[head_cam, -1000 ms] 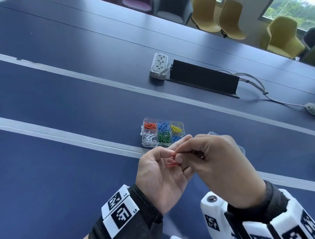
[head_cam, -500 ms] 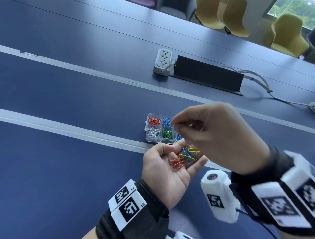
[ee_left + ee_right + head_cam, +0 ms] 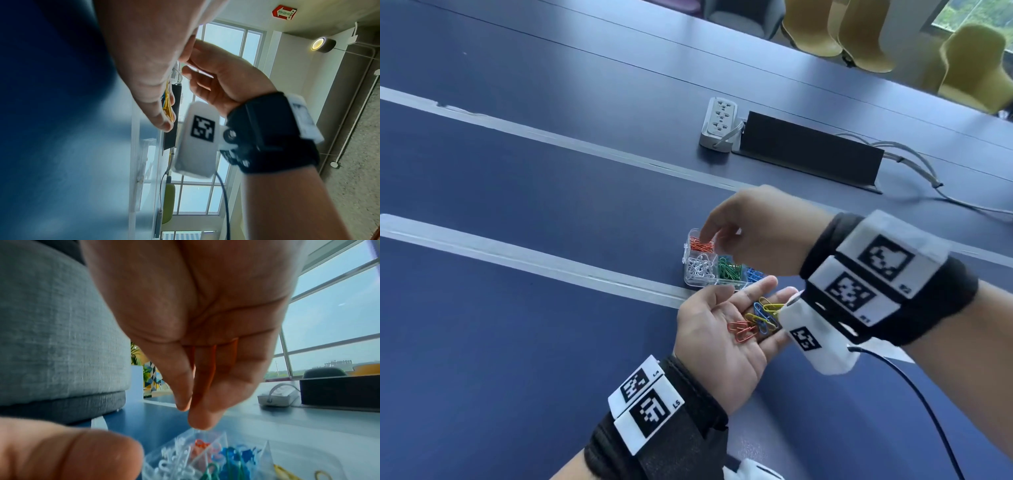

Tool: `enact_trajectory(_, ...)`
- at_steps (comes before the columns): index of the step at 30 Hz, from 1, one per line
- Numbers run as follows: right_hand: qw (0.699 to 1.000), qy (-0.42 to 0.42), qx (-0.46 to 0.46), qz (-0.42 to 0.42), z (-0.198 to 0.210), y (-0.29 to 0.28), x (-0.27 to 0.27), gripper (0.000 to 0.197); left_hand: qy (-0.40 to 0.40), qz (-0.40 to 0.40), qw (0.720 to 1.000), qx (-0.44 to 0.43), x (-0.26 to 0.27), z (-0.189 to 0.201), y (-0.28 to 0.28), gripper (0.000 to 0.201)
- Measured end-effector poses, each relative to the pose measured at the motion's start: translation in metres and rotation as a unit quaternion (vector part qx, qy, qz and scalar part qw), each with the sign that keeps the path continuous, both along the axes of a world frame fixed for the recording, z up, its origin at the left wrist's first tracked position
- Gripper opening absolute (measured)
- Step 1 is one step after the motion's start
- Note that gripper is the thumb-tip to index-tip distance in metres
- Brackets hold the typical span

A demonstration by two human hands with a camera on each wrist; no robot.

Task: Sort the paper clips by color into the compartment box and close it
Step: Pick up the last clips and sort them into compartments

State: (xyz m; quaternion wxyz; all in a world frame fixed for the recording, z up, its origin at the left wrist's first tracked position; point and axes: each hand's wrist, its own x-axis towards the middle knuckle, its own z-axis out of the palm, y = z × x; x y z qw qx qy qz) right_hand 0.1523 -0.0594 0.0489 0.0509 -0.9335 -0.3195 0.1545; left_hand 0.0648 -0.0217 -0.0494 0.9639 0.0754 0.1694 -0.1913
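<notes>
- Nearest the camera, the left hand (image 3: pixel 717 329) lies palm up just above the bench (image 3: pixel 517 342), fingers relaxed and straight, carrying a small heap of loose clips (image 3: pixel 755 320) in orange, blue and yellow on the palm and fingers.
- At both wrists sit black bands with white tags printed in black squares; a white camera block on the right wrist hangs over the left fingertips and hides part of the heap.
- Just beyond the left fingertips stands the clear box (image 3: pixel 690 277) on the bench, lid off or open, with sorted clips in its compartments: orange clips (image 3: pixel 700 246) at the far left, white clips (image 3: pixel 700 266) at the near left, green clips (image 3: pixel 729 270) next to the white, blue clips (image 3: pixel 753 275) next to the green.
- Over the box's far side hangs the right hand (image 3: pixel 760 233), fingers pointing down and drawn close together, the tips above the orange compartment.
- From the right wrist view the thumb and forefinger (image 3: pixel 197 418) nearly meet; I cannot tell whether a clip is pinched between them.
- Farther back lie a white power strip (image 3: pixel 719 126) and beside it a long black bar (image 3: pixel 808 150), with grey cables trailing to the right.
- Beyond the bench's far edge stand yellow chairs (image 3: pixel 866 34).
</notes>
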Motion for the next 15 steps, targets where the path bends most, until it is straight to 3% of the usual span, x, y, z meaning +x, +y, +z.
enact_trajectory(6,0.999,-0.022,0.048,-0.012,0.016,-0.046,-0.009,0.025,0.004,0.032,0.999,-0.005,0.001,0.004,0.005,0.053)
enact_trajectory(11,1.000,-0.019,0.001,0.021,0.006,-0.071,-0.020,0.019,-0.032,0.028,0.999,-0.028,-0.001,0.004,0.006,0.062)
enact_trajectory(15,0.999,-0.031,0.014,0.019,-0.004,-0.075,-0.027,0.014,-0.036,0.028,0.998,-0.040,-0.002,0.006,0.004,0.063)
